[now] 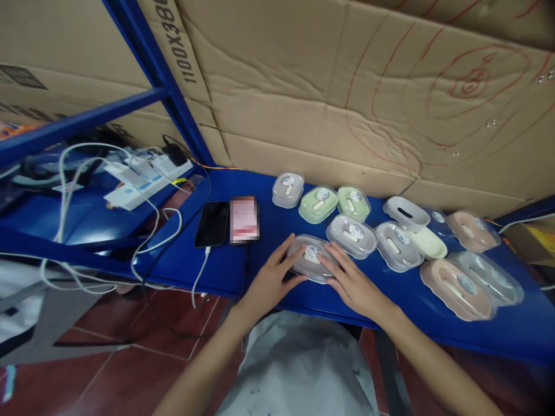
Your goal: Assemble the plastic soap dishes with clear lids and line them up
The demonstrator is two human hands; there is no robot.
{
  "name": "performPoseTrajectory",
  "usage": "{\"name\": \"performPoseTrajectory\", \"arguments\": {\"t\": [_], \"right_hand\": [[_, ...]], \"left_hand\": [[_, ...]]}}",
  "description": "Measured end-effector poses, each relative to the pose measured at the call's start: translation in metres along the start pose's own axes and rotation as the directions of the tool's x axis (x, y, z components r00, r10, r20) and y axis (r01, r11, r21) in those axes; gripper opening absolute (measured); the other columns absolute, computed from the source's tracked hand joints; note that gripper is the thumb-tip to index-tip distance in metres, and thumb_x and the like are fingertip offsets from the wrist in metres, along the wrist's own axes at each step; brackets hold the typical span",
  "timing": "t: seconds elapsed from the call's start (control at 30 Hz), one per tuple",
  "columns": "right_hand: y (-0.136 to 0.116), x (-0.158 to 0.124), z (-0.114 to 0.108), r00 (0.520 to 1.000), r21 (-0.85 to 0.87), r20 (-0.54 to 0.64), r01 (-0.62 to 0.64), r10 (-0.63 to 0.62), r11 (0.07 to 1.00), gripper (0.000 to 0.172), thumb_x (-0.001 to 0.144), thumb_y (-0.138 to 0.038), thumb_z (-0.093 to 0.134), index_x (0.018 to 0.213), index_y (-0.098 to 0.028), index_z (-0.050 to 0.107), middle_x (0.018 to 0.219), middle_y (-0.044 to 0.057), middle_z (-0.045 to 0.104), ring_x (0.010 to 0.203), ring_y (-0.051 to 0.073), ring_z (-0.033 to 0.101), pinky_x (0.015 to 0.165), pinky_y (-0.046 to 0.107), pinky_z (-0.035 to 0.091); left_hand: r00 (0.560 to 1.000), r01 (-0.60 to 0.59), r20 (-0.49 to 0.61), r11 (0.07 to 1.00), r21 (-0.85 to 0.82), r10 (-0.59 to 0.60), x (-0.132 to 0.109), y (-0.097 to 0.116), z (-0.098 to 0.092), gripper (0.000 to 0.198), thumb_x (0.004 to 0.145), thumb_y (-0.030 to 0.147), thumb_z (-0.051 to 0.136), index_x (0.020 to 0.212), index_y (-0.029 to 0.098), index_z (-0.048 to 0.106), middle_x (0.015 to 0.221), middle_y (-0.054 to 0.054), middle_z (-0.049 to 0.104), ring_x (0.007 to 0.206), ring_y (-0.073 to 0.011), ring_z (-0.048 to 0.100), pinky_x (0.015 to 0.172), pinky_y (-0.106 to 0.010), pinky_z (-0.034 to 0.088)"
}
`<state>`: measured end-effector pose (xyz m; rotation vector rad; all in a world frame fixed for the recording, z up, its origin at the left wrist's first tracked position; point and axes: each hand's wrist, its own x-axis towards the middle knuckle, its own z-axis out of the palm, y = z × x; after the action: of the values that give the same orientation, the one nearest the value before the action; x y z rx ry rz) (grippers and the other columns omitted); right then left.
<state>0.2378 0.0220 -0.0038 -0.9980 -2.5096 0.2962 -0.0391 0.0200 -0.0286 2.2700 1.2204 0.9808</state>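
A grey soap box with a clear lid and a round label sits near the front edge of the blue table, between my hands. My left hand grips its left side, thumb at the near edge and fingers on the lid. From the right, my right hand holds the same box, fingertips pressed on the lid. Just beyond it are another grey soap box, a green soap box and a second green one. A further grey soap box stands at the back.
Several more soap boxes crowd the right, including a pink one and a loose grey tray. Left of my hands lie a black phone on a cable and a lit phone. A power strip with white cables lies farther left. Cardboard walls the back.
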Motion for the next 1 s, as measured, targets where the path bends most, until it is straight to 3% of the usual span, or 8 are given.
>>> {"name": "performPoseTrajectory", "arguments": {"t": [0.33,0.43,0.57,0.73,1.0], "right_hand": [[0.0078,-0.0036,0.0031,0.999,0.059,-0.029,-0.033,0.035,0.998,0.069,0.111,-0.028,0.047,0.173,-0.037,0.018,0.176,0.011,0.032,0.164,0.031,0.028,0.126,0.06,0.042],[0.0058,-0.0027,0.003,0.999,0.029,-0.02,-0.036,0.037,0.999,0.073,0.109,-0.034,0.055,0.173,-0.039,0.02,0.177,0.011,0.031,0.164,0.034,0.029,0.126,0.061,0.043],[0.0019,-0.0013,0.0034,1.0,-0.013,-0.017,-0.002,0.002,1.0,0.072,0.108,-0.028,0.056,0.172,-0.039,0.025,0.179,0.008,0.024,0.166,0.035,0.02,0.127,0.063,0.041],[0.0021,-0.001,0.0023,0.999,-0.038,0.025,0.042,-0.041,0.998,0.076,0.108,-0.025,0.053,0.173,-0.039,0.017,0.181,0.005,0.017,0.167,0.036,0.014,0.128,0.064,0.039],[0.0018,-0.0011,0.0035,1.0,0.005,0.018,0.024,-0.024,1.0,0.071,0.109,-0.028,0.052,0.173,-0.037,0.022,0.18,0.006,0.02,0.167,0.034,0.014,0.128,0.063,0.039]], "left_hand": [[0.999,0.022,0.049,1.0,-0.006,-0.022,0.0013,0.0033,-0.0012,0.085,0.099,0.024,0.075,0.169,0.039,0.029,0.179,-0.012,0.024,0.159,-0.0306,0.041,0.122,-0.047,0.05],[0.999,0.03,0.037,1.0,0.0,-0.03,0.0006,0.0034,-0.0009,0.081,0.099,0.025,0.074,0.167,0.04,0.033,0.178,-0.011,0.029,0.159,-0.0308,0.041,0.122,-0.048,0.05],[0.999,0.047,0.022,0.999,-0.011,-0.047,-0.0002,0.0026,0.0001,0.074,0.1,0.024,0.074,0.164,0.039,0.04,0.176,-0.011,0.03,0.158,-0.0317,0.043,0.123,-0.05,0.049],[0.997,0.074,0.002,0.996,-0.046,-0.074,-0.0013,0.0001,0.0013,0.066,0.097,0.027,0.078,0.156,0.035,0.05,0.172,-0.012,0.039,0.155,-0.0308,0.048,0.12,-0.048,0.052],[0.995,0.095,0.012,0.995,-0.03,-0.095,-0.0001,0.0012,-0.0004,0.065,0.095,0.027,0.08,0.153,0.035,0.051,0.168,-0.012,0.044,0.155,-0.0299,0.048,0.12,-0.047,0.053]]}}
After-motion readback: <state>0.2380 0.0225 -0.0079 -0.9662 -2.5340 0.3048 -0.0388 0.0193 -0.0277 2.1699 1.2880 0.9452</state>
